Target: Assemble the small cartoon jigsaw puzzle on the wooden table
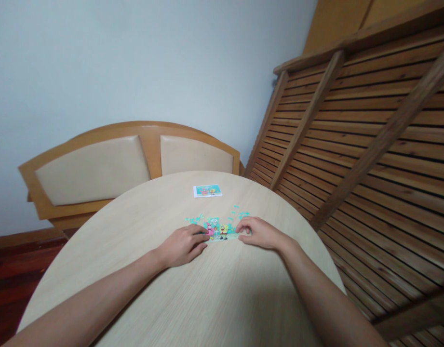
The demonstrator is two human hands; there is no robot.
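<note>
A partly assembled jigsaw puzzle (218,230) with pink, yellow and teal cartoon figures lies flat on the round wooden table (164,299). At its left edge my left hand (185,245) rests with the fingers stretched out and the fingertips touching the puzzle. My right hand (260,233) is at the right edge, thumb and forefinger curled toward each other on a small piece at the puzzle's lower right end. That piece is mostly hidden by the fingertips. Loose teal puzzle pieces (244,214) are scattered beyond the right hand, and more loose pieces (195,220) lie beyond the left.
A small picture card (208,191) with a similar cartoon design lies farther back on the table. Behind the table stands a padded wooden headboard (153,144) against a pale wall (135,58). A slatted wooden panel (352,130) leans at the right.
</note>
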